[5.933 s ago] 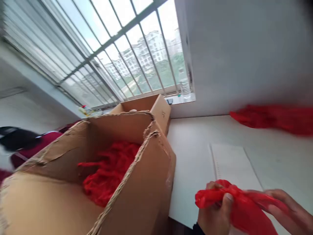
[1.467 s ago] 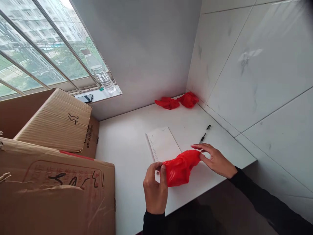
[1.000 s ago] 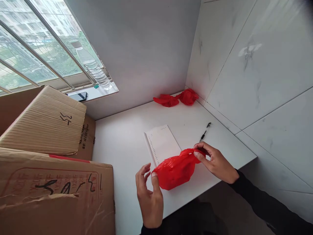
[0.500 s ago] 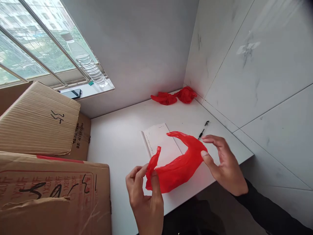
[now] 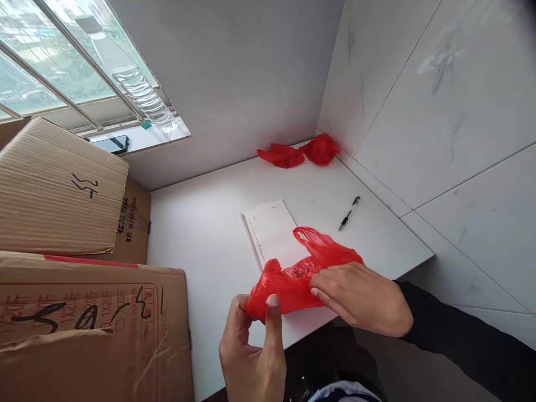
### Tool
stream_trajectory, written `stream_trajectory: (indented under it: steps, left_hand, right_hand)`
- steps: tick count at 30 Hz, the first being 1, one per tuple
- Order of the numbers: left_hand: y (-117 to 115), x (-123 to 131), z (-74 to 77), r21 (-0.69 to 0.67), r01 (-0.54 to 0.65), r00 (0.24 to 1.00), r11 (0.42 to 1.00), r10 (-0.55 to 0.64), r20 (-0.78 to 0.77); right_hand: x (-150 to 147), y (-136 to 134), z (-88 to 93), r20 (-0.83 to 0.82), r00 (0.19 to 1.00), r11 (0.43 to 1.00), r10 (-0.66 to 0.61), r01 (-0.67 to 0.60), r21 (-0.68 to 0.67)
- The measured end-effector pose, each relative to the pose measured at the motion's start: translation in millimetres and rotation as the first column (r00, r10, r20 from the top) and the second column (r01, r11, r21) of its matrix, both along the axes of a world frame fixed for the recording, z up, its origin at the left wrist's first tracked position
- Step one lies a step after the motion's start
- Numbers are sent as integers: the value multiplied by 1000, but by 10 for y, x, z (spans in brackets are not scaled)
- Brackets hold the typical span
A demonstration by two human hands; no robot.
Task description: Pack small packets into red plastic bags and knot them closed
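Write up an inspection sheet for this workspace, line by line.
Surface: white table, set in a corner.
Things in hand: red plastic bag, crumpled, overlapping a paper sheet.
Clutter: pen; two crumpled red bags in the far corner.
Hands: left hand pinches the bag's end; right hand lies flat on it.
Cables: nothing seen.
Surroundings: cardboard boxes at left; bottle and phone on the sill; tiled wall at right.

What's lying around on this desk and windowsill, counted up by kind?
Red thin plastic bags: 3 (one pinched by the left hand with the right hand resting on it, two crumpled in the far corner)
Brown cardboard boxes: 2
White paper notepad: 1
Black pen: 1
Clear plastic bottle: 1
Black phone: 1
Total: 9
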State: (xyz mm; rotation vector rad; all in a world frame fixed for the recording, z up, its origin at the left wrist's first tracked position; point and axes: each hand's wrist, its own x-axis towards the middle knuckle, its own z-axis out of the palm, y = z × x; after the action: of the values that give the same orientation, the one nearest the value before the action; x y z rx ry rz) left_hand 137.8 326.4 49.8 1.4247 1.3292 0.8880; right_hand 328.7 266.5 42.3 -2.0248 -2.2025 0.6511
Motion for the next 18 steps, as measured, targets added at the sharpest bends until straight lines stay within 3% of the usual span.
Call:
stream_trajectory:
  steps: [3, 5, 9, 12, 15, 18]
  left_hand:
    - [-23, -23, -16, 211, 0, 1000, 977, -2, 11]
    - [-55, -35, 10, 270, -24, 999, 963, 16, 33]
    - [-126, -31, 112, 8, -39, 988, 999, 37, 152]
    - [-124, -35, 156, -65, 124, 987, 990, -116, 111]
    - [-90, -48, 153, -65, 242, 968, 968, -236, 81]
    - [-62, -53, 109, -96, 145, 978, 985, -128, 167]
  right_hand:
    - [15, 17, -59, 146, 989, 996, -9, 22, -87]
    - [24, 54, -81, 212, 976, 990, -55, 81, -114]
    - [28, 138, -61, 83, 988, 992, -128, 126, 28]
    - [30, 185, -30, -47, 999, 988, -8, 15, 155]
    - [53, 203, -14, -38, 994, 987, 99, -93, 129]
    - [94, 182, -14, 51, 992, 991, 113, -116, 63]
